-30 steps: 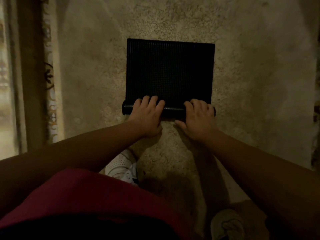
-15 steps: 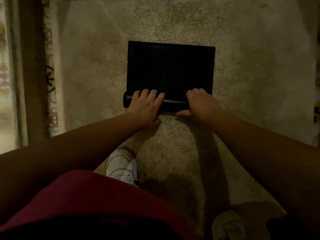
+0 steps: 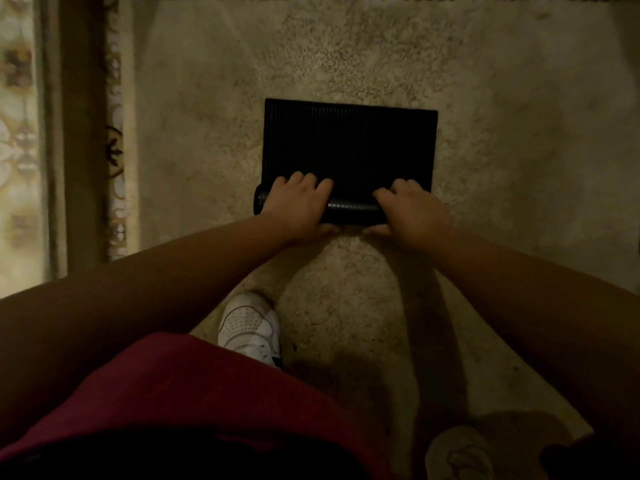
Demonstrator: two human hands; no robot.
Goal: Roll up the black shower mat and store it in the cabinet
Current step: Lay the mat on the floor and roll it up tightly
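Observation:
The black shower mat [image 3: 349, 143] lies on a beige carpet, its near edge wound into a thick roll [image 3: 351, 206] while the far part still lies flat. My left hand [image 3: 298, 206] presses on the left part of the roll, fingers curled over its top. My right hand [image 3: 408, 209] grips the right part of the roll the same way, thumb on the carpet side. The roll's left end pokes out beyond my left hand. No cabinet is in view.
The beige carpet [image 3: 346, 46] has a patterned border [image 3: 114, 150] at the left and along the far edge. A brown strip of floor [image 3: 83, 133] runs beside it. My white shoe [image 3: 251, 327] stands below the hands, another shoe [image 3: 457, 455] at bottom right.
Both hands have pushed the roll away from me; the roll is thicker and the flat part of the mat is shorter.

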